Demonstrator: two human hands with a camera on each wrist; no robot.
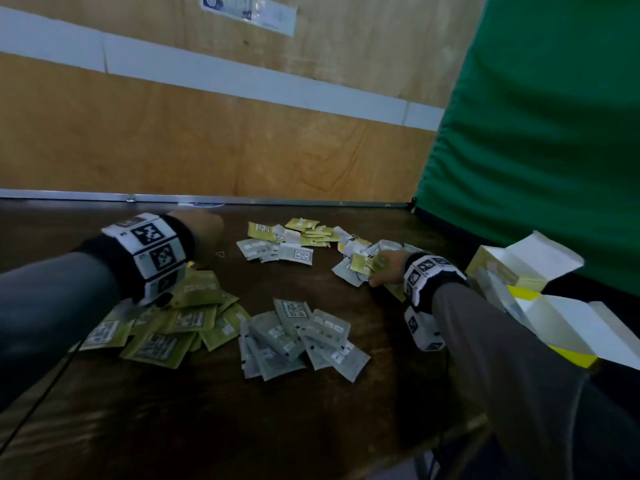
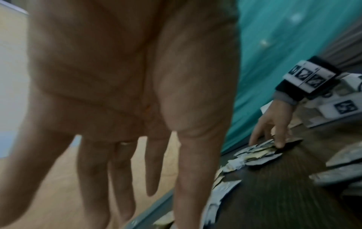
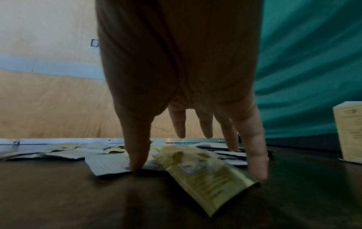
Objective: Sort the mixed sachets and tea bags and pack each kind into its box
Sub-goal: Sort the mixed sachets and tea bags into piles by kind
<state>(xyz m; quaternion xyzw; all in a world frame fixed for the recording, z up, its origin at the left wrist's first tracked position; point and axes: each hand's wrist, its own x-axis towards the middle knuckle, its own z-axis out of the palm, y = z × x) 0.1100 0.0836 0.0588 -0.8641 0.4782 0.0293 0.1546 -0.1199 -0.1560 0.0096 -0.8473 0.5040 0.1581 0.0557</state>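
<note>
Sorting is under way: the right hand (image 1: pixel 382 268), fingers spread, is pressed on a yellow sachet (image 3: pixel 205 172) at far right; the left hand (image 2: pixel 121 96) is held spread, empty. Next, that sachet likely needs sliding to the yellow pile (image 1: pixel 180 317).

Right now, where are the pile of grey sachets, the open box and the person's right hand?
grey sachets (image 1: pixel 294 336), head view, middle of the near pile.
open box (image 1: pixel 526 261), head view, its raised white flap.
right hand (image 1: pixel 388 268), head view, back of the hand.
</note>
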